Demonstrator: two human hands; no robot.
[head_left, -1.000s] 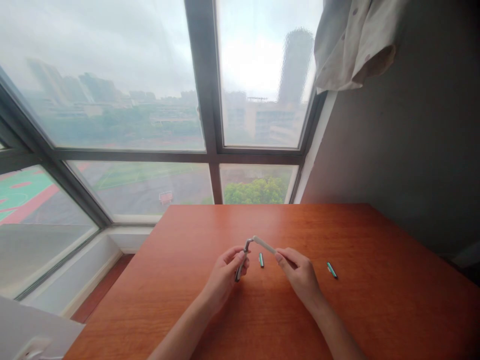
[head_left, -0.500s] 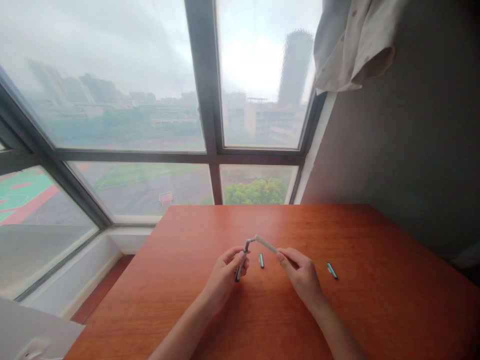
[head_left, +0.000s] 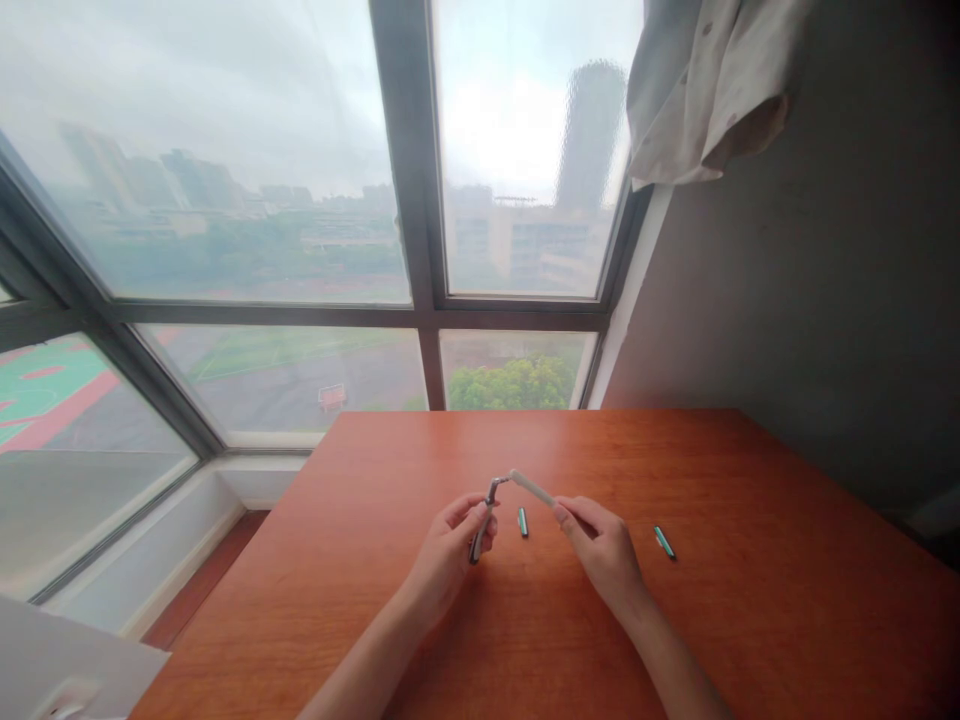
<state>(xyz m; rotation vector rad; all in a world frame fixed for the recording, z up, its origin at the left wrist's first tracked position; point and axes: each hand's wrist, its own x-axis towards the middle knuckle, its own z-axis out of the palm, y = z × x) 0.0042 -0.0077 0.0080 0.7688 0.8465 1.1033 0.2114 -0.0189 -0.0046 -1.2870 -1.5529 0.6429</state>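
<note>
My left hand (head_left: 455,545) is closed around a razor handle (head_left: 484,530), dark and silver, with its bent neck pointing up and to the right. In my right hand (head_left: 604,555), the fingers pinch a slim pale stick (head_left: 534,488). The stick's far tip meets or nearly meets the end of the razor handle's neck; whether they touch I cannot tell. Between my hands, a small green and black razor cartridge (head_left: 523,522) lies on the table. A second razor cartridge (head_left: 664,542) rests to the right of my right hand.
The reddish-brown wooden table (head_left: 360,640) extends to a large framed window (head_left: 424,315). A pale garment (head_left: 705,110) hangs at the upper right beside a grey wall (head_left: 825,300). Low on the left stands a white surface (head_left: 67,650).
</note>
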